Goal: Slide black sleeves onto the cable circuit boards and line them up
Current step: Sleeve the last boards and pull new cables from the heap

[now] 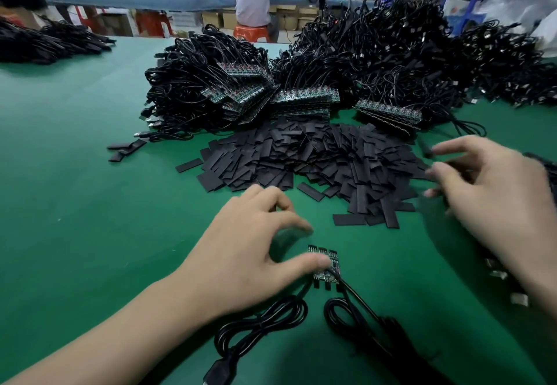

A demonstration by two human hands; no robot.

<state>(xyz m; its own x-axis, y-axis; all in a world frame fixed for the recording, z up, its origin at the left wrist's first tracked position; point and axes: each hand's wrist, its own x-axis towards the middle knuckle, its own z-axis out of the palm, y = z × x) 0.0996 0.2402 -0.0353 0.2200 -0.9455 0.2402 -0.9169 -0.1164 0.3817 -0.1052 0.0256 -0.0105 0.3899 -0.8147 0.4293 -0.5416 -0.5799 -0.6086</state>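
Green table point(75, 179): it is flat, a good place to lay small parts.
My left hand point(250, 252): my thumb presses down on the little boards. My other fingers are bent loose above them and hold nothing.
Circuit boards point(327, 265): a few lie side by side, flat on the table right in front of me. They are bare, with no sleeve on yet. I think I pin them so they do not slide when a sleeve goes on.
Cables point(262, 321): they loop back toward me from the boards, out of the way.
Black sleeves point(316, 158): a big loose heap just past the boards, close so I can grab one fast.
Board stacks point(304, 98): more boards with cables wait behind the heap.
My right hand point(494, 195): it reaches at the heap's right edge with fingers spread. It is blurry, so I cannot tell if it pinches a sleeve.
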